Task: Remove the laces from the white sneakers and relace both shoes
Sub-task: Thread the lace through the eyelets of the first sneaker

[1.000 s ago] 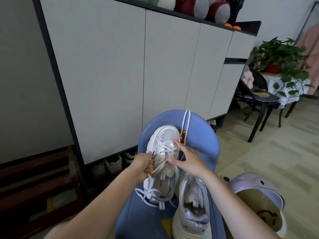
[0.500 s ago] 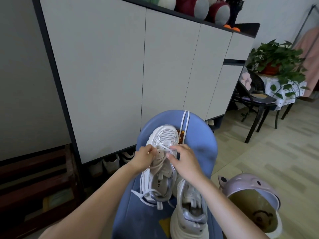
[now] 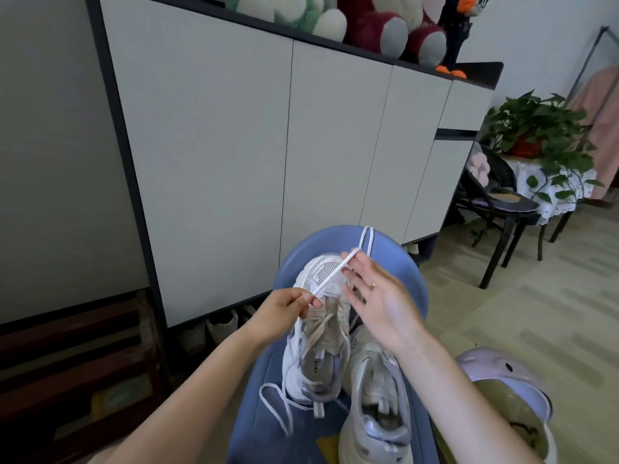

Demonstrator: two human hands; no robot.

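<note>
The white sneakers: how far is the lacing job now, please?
Early to middle. Done: the right sneaker shows no lace, and a loose lace lies on the blue seat. In hand: the left hand pinches a lace stretched to the fingers of the open right hand. Left: the left sneaker is still partly laced; I cannot tell whether it is being unlaced or relaced, and the right needs relacing.

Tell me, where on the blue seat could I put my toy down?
Bare blue seat shows at the near left, bordered by the left shoe and its loose lace ends. The middle and right are crowded: both shoes lie side by side, right shoe nearest.
</note>
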